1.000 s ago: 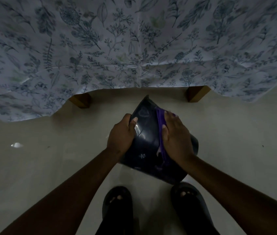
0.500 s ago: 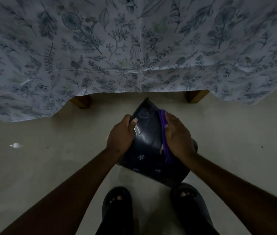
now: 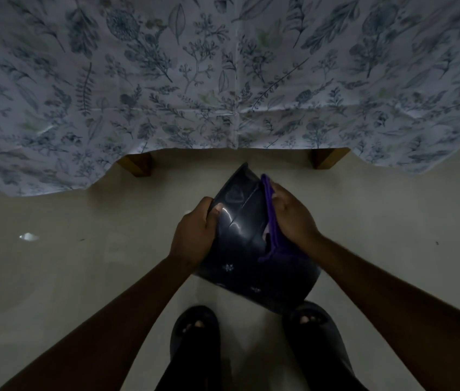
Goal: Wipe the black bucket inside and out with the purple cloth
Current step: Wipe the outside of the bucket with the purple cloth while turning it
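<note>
The black bucket [image 3: 247, 244] is held tilted above the floor [image 3: 54, 277], at the frame's centre, just above the sandalled feet at 6 o'clock. It is gripped at its 9 o'clock side by the left hand [image 3: 195, 235], fingers curled, thumb on the wall. The purple cloth [image 3: 269, 221] is pressed flat against the outer wall at 3 o'clock by the right hand [image 3: 290, 218], fingers together. Firm, overlapping strokes are advised while the bucket is turned. Glossy, smooth, tapered plastic is shown; the cloth looks soft.

Left hand [image 3: 195, 235] curled in a grip, right hand [image 3: 290, 218] flat, both arms outstretched.
</note>
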A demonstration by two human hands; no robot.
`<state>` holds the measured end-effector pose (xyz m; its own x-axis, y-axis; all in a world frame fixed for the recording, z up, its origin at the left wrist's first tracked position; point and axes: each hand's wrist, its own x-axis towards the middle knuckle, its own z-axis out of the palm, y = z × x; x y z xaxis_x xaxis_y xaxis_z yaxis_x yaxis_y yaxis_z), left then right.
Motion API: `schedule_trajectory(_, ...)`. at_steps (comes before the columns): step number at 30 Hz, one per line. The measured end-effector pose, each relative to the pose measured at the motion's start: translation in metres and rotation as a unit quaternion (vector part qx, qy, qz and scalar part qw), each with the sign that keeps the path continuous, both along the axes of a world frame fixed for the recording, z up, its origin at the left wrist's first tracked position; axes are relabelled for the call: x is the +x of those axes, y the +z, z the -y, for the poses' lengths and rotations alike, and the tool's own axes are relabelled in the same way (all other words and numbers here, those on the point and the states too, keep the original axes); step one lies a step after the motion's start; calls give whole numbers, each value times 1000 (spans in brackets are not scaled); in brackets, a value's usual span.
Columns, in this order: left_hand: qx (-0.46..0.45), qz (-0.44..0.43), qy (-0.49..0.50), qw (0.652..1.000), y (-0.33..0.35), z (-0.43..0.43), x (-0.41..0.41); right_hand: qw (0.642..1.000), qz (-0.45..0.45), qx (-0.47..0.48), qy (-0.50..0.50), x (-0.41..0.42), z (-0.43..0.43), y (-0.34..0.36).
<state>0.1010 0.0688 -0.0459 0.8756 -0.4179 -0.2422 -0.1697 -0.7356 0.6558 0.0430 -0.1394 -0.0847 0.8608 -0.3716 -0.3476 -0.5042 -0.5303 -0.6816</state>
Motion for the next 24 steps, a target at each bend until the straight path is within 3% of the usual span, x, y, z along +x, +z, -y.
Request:
schedule_trajectory(2, 11, 1, 3, 1000, -2, -3, 1, 994, 45, -81, 49, -25, -23, 11)
schedule_trajectory(4, 18, 6, 1, 1000, -3, 0, 3, 969, 57, -189, 148, -57, -50, 16)
schedule_trajectory(6, 17, 11, 0, 1000, -3, 2, 4, 948, 75, -239, 199, -74, -67, 16)
schedule_trajectory(11, -8, 9, 7, 1000, 4, 0, -1, 964, 87, -193, 158, -35, -44, 14)
schedule_trajectory(15, -3, 19, 6, 1000, 6, 6, 1, 1000, 21, -5, -17, 4, -7, 5)
schedule_trajectory(18, -3, 18, 18, 1000, 3, 5, 2, 996, 32, -82, 12, -21, -25, 10)
schedule_trajectory(21, 0, 7, 16, 1000, 2, 12, 8, 964, 67, -211, 149, -68, -64, 19)
schedule_trajectory(24, -14, -6, 9, 1000, 4, 21, 15, 946, 82, -236, 208, -80, -74, 15)
